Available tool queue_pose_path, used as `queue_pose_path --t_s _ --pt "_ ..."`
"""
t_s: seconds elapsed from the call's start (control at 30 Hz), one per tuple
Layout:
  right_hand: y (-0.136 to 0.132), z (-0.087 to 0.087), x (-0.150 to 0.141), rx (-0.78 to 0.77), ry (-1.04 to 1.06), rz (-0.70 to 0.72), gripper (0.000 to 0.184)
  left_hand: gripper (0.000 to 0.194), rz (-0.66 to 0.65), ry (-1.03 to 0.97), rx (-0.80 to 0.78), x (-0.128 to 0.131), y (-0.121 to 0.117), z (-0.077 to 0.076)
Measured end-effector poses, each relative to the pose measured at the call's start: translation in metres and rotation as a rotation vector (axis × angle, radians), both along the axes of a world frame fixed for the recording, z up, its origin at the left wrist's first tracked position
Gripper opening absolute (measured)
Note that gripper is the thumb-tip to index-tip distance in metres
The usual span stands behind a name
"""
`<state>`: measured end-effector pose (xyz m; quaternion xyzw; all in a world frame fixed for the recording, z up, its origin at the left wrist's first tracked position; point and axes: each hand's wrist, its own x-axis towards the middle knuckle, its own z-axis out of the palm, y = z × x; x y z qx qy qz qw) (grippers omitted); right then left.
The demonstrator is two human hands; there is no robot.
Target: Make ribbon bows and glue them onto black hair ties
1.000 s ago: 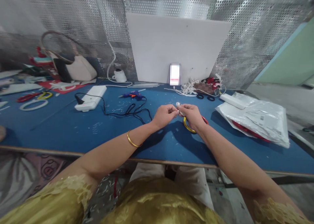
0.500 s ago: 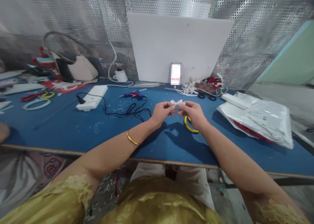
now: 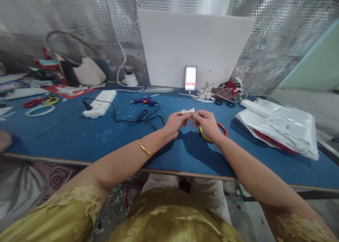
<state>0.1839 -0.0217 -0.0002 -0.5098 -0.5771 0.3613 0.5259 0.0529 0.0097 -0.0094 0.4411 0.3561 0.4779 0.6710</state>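
Observation:
A small white ribbon bow [image 3: 187, 111] is pinched between the thumb and fingers of my left hand [image 3: 177, 123], just above the blue table. My right hand [image 3: 207, 122] is closed in a pinch at the bow's right end, its fingertips close against those of the left. What lies between the right fingertips is too small to make out. Under and beside the right hand lie a yellow ring [image 3: 204, 135] and a red ring [image 3: 224, 128], partly hidden by it.
A blue glue gun [image 3: 144, 100] with a black cord lies left of my hands, beyond it a white power strip [image 3: 100, 104]. A phone [image 3: 190, 77] leans on a white board [image 3: 196, 44]. White ribbons [image 3: 208, 93] lie behind; a plastic-wrapped package [image 3: 283, 125] is at right.
The bow has turned, and its loops now show above my left fingers. My right fingertips have shifted to its right end. More of the red ring is uncovered beside my right wrist.

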Motion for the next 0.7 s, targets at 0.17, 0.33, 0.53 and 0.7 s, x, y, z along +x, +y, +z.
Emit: queue_pose_path --t_s 0.17,0.33,0.53,0.7 --pt "-0.008 0.003 -0.004 0.076 -0.14 -0.007 0.023 0.03 0.024 -0.02 -0.033 0.001 0.001 -0.002" --pt "-0.004 0.003 0.0 0.043 -0.115 0.007 0.021 0.032 -0.064 0.026 -0.04 -0.003 0.001 0.001" --pt "0.006 0.003 0.007 -0.073 0.12 0.06 0.014 0.027 -0.105 0.09 0.066 -0.008 0.003 0.007" --pt "0.007 0.003 0.005 -0.179 0.314 0.123 0.016 0.028 -0.096 0.066 0.068 -0.007 0.001 0.005"
